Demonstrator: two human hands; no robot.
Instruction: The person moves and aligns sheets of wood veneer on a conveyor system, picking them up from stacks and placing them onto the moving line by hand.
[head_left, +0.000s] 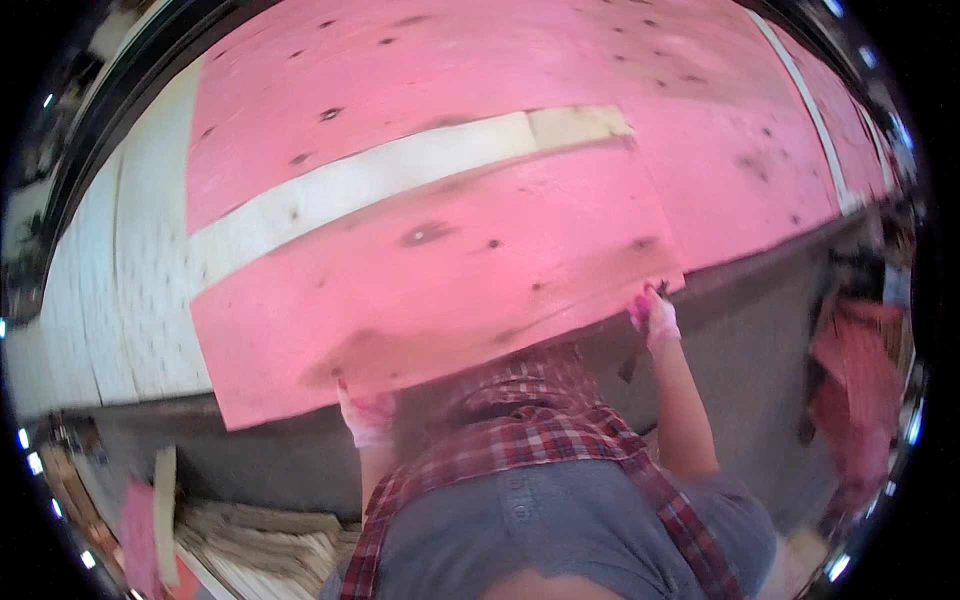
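Observation:
A pink veneer sheet (450, 270) with dark knots lies slightly askew in front of me, its near edge hanging over the table's edge. My left hand (368, 415), in a pale glove stained pink, grips that near edge toward its left part. At the sheet's right corner my right hand (655, 315), gloved alike, pinches the edge. Something small and dark shows by its fingertips, too blurred to name. Under the sheets' far side runs a bare cream strip (370, 170).
More pink sheets (480, 70) cover the far and right parts of the work surface. Pale wood sheets (150, 250) lie at the left. Stacked thin boards (260, 540) are at the lower left, and crumpled reddish material (855, 390) is at the right.

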